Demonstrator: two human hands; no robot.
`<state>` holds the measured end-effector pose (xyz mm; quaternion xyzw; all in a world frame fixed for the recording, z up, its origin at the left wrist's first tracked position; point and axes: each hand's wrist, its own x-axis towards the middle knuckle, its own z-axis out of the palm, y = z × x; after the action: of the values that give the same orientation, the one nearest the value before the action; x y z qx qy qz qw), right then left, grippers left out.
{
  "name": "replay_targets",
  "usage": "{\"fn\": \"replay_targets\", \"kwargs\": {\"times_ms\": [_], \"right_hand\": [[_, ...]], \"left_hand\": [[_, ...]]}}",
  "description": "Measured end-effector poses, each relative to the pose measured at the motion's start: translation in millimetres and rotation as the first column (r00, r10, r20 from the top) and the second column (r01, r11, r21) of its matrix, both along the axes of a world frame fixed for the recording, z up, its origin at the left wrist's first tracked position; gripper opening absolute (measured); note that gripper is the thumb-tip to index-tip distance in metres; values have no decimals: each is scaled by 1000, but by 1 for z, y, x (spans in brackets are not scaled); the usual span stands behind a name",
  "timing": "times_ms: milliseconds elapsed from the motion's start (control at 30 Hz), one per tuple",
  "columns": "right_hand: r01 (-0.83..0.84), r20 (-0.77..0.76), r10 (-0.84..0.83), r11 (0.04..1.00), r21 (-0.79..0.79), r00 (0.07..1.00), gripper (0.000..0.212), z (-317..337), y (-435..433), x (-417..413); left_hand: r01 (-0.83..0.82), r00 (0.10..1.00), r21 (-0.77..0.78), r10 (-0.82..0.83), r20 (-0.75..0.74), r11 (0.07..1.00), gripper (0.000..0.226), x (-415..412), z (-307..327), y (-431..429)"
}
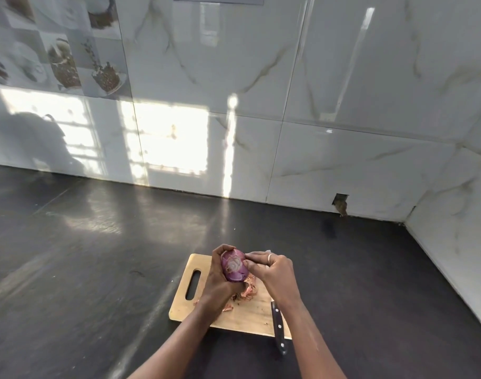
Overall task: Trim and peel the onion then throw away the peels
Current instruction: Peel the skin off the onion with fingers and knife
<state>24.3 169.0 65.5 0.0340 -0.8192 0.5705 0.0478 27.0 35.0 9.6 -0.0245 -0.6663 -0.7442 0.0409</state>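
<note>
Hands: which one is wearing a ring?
The right hand, pinching at the onion's skin, has a pale ring on one finger. The left hand, which grips the onion above the board, shows none.

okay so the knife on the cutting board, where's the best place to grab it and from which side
Take the knife by its dark riveted handle, coming from the near edge of the board. The handle overhangs that edge toward the person; the blade end is hidden under the right hand's forearm.
</note>
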Motion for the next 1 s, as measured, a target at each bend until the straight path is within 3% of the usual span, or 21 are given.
{"fn": "replay_targets", "kwargs": {"times_ms": [200, 400, 567, 733, 867, 1000], "right_hand": [[-23, -40, 24, 999, 38, 999, 10, -1, 1, 0], [61, -37, -58, 996, 71, 998, 8, -4, -1, -3], [-41, 22, 41, 999, -13, 999, 16, 2, 0, 2], [-46, -9, 46, 996, 75, 999, 20, 2, 0, 0], [-2, -21, 4, 995, 101, 1000, 6, -1, -1, -2], [-12, -39, 17, 991, 134, 999, 9, 0, -2, -3]], "left_hand": [[-39, 999, -90, 36, -38, 995, 77, -1, 0, 2], [-39, 998, -172, 30, -57, 984, 76, 0, -1, 1], [-66, 997, -199, 59, -43, 978, 75, -1, -2, -3], [-85, 996, -253, 72, -61, 964, 73, -2, -2, -5], [-88, 995, -278, 71, -69, 957, 75, -1, -3, -5], [-91, 995, -278, 78, -57, 956, 76, 0, -5, -7]]}}
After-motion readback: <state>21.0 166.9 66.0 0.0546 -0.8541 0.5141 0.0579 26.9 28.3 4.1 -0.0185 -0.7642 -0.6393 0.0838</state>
